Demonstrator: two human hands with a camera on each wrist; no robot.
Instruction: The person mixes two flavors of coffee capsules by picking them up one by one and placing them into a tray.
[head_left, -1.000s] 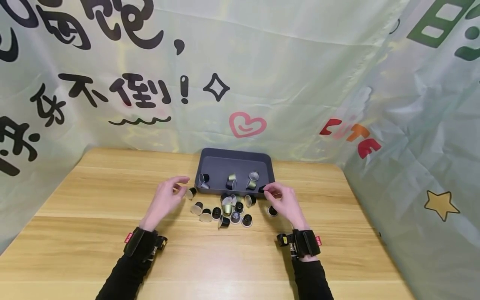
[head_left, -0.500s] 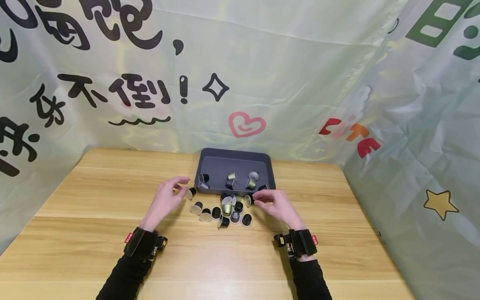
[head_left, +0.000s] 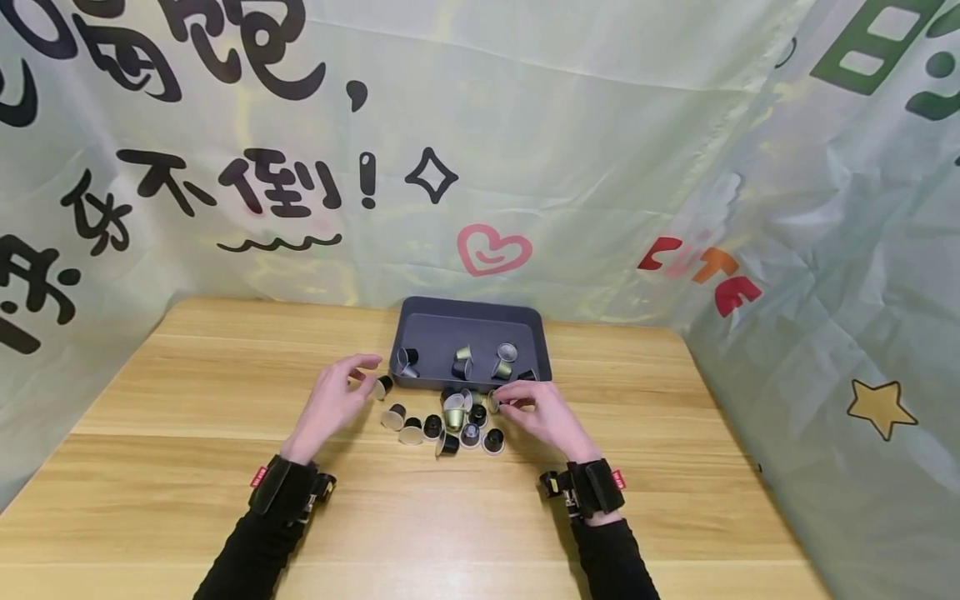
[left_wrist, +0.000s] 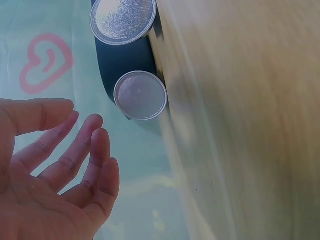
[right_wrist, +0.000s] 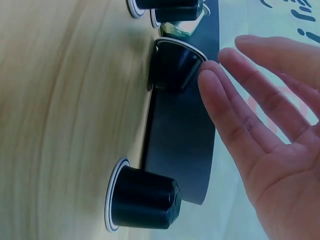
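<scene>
The left hand (head_left: 333, 408) lay relaxed, its fingers loosely bent and parted, with a black capsule (head_left: 385, 384) just beyond its fingertips, the pale lid turned toward the wrist camera. The right hand (head_left: 546, 410) had its fingers gently bent and unclosed, the thumb apart from the rest; their tips were right beside a tilted dark capsule (right_wrist: 176, 69), though whether they touched it could not be told. To the little-finger side of those right fingers, another black capsule (right_wrist: 146, 198) stood rim down on the wooden table (head_left: 450, 525). Between the two sets of fingers, a loose cluster of capsules (head_left: 454, 419), black, purplish and pale green, sat on the wood, some upright and some on their sides. Farther out than both hands' fingertips stood a dark tray (head_left: 468, 321), with several black, silver and green capsules (head_left: 502, 369) lying inside, mostly along its near side.
</scene>
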